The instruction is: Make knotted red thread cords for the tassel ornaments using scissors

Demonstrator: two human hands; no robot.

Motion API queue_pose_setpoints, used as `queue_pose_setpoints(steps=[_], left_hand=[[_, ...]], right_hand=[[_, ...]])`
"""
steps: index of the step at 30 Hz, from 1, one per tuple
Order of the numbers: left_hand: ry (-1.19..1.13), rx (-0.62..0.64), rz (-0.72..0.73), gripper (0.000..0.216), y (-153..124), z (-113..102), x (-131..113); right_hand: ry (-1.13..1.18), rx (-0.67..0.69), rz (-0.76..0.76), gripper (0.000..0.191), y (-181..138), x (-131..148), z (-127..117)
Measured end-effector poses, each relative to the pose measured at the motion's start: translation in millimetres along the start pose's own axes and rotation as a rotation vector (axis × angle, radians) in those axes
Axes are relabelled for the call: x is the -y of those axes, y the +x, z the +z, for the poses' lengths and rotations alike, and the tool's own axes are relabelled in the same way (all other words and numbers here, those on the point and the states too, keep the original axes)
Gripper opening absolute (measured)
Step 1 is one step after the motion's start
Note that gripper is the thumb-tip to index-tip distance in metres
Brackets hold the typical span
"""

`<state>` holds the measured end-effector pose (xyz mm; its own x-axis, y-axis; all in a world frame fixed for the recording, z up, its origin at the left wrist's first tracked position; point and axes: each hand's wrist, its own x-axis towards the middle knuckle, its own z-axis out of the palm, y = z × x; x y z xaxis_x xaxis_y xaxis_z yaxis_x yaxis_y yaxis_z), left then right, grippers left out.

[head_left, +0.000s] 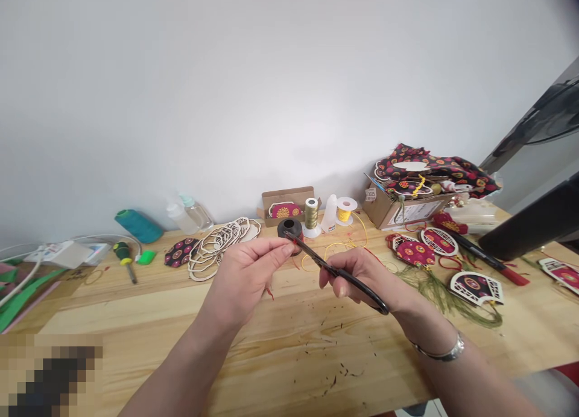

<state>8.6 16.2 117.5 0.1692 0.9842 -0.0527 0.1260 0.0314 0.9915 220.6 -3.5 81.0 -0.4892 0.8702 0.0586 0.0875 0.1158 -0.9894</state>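
My right hand [357, 275] is wrapped round a pair of black-handled scissors [346, 276], whose blades point up and left. Those blades reach the fingertips of my left hand [253, 272], which is closed in a pinch. A thin red cord [270, 292] shows below the left fingers, and a small bit of red shows by the fingertips; most of it is hidden in the grip. Just behind the blade tips stands a dark spool of thread [290, 229]. Dark clippings [341, 369] lie scattered on the wooden table [271, 350] beneath my hands.
Fretwork wooden frames [224, 245] lie left of centre, near a teal thread cone [138, 225] and a screwdriver [124, 260]. Gold thread [312, 218] and a yellow cord spool [346, 210] stand at the back. A cardboard box [400, 212], tasselled ornaments [414, 251] and a marker [488, 257] are at right.
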Motion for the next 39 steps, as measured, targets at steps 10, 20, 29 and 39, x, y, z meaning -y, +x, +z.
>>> queue_pose_setpoints(steps=[10, 20, 29, 39], left_hand=[[-0.019, -0.013, -0.011, 0.025, -0.6, -2.4, 1.2], [-0.289, -0.21, 0.072, 0.01, 8.0, -10.1, -7.5], [-0.308, -0.213, 0.102, 0.008, 6.3, -8.2, -11.3], [-0.29, -0.215, 0.137, 0.008, 6.8, -11.3, -13.2]], right_hand=[[0.009, -0.014, -0.001, 0.059, -0.7, -0.9, -1.0], [0.033, 0.034, 0.027, 0.062, -2.2, -3.8, -8.3], [-0.942, 0.33, 0.126, 0.047, -2.7, 3.7, 11.0], [-1.414, 0.004, 0.491, 0.024, -2.8, -4.2, -5.3]])
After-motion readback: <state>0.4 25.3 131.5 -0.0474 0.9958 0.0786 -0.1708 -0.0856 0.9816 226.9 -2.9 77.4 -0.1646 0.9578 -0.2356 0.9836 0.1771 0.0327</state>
